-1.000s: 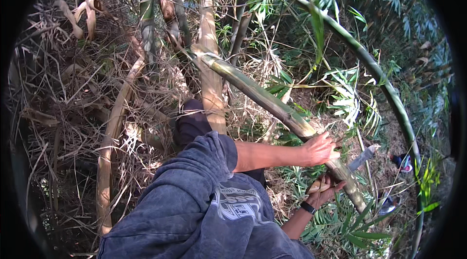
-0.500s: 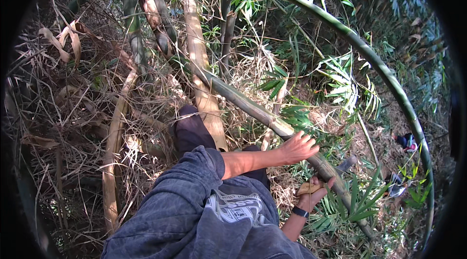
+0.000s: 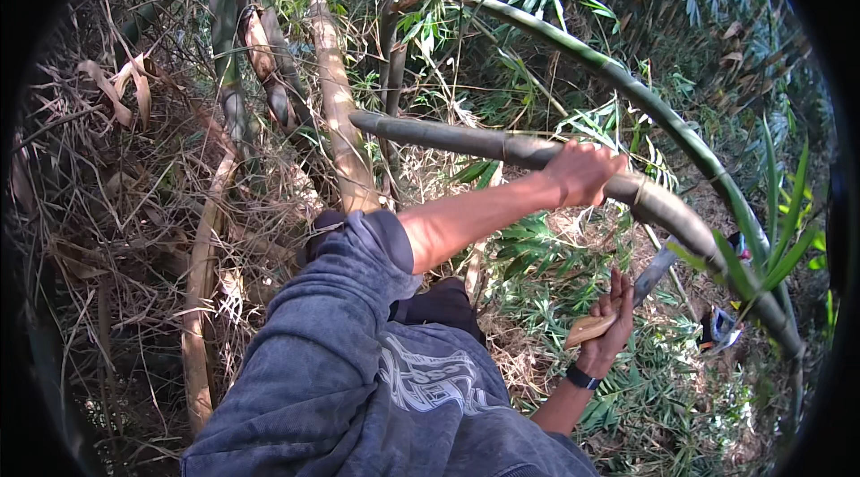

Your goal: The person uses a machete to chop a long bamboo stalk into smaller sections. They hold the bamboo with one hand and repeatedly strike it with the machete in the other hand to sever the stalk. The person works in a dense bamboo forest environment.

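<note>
A thick green-brown bamboo pole (image 3: 466, 138) slants across in front of me, from the upright stems toward the lower right. My left hand (image 3: 587, 174) is closed around it, knuckles up, near its middle. Below and to the right, my right hand (image 3: 611, 325), with a dark band at the wrist, holds a machete (image 3: 590, 329) by its pale wooden handle. Its fingers are fairly straight, and the grey blade (image 3: 657, 275) points up and right under the pole. The blade's tip is partly hidden by the pole.
Upright bamboo stems (image 3: 225, 56) and a tan dry stem (image 3: 333, 92) stand ahead on the left. A curved green bamboo (image 3: 618, 74) arches over the right side. Dry twigs and leaf litter (image 3: 125, 235) cover the ground at left. Long leaves (image 3: 788, 235) stick up at far right.
The bamboo pole has lifted and swung to the right in my left hand, its far end now apart from the stems. My right hand has moved up and right with the machete.
</note>
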`<state>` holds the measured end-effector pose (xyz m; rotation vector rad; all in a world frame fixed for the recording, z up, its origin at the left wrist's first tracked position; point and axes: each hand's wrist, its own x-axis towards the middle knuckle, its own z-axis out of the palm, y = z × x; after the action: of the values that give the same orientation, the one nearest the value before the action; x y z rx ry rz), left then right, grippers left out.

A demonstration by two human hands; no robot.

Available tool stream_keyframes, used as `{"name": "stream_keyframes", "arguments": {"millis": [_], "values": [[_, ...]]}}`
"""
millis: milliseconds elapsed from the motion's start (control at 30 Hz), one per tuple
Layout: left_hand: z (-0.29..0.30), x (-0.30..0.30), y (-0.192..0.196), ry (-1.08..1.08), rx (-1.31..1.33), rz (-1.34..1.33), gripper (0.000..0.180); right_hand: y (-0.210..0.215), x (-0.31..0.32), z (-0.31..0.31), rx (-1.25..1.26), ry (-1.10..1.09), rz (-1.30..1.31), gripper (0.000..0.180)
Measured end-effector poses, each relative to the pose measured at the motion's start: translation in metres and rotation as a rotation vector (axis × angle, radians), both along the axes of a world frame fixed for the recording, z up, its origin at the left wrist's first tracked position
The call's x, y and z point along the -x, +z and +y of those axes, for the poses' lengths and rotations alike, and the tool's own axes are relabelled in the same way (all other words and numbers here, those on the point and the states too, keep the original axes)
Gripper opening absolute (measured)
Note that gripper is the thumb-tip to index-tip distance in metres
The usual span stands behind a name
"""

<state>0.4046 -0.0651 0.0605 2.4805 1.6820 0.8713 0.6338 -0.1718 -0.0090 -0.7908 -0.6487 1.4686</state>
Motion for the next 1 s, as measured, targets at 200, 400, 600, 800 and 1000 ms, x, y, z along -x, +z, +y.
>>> {"name": "stream_keyframes", "arguments": {"millis": [200,400,600,800,1000], "values": [[0.015,0.049,0.125,0.063,-0.240,-0.166,0.055,-0.050,-0.006,-0.029,0.230,-0.002,-0.097,0.034],[-0.017,0.120,0.214,0.072,-0.307,-0.483,0.036,-0.115,-0.018,-0.060,0.406,0.147,-0.545,0.027],[-0.088,0.199,0.206,0.169,-0.622,-0.937,0.021,-0.112,0.027,-0.069,0.234,0.343,-0.758,0.028],[-0.138,0.240,0.180,0.047,-0.513,-1.044,0.031,-0.051,0.123,-0.043,-0.168,0.393,-0.538,0.031],[-0.155,0.238,0.158,0.110,-0.492,-0.967,0.039,0.020,0.205,-0.021,-0.509,0.483,-0.527,0.020]]}}
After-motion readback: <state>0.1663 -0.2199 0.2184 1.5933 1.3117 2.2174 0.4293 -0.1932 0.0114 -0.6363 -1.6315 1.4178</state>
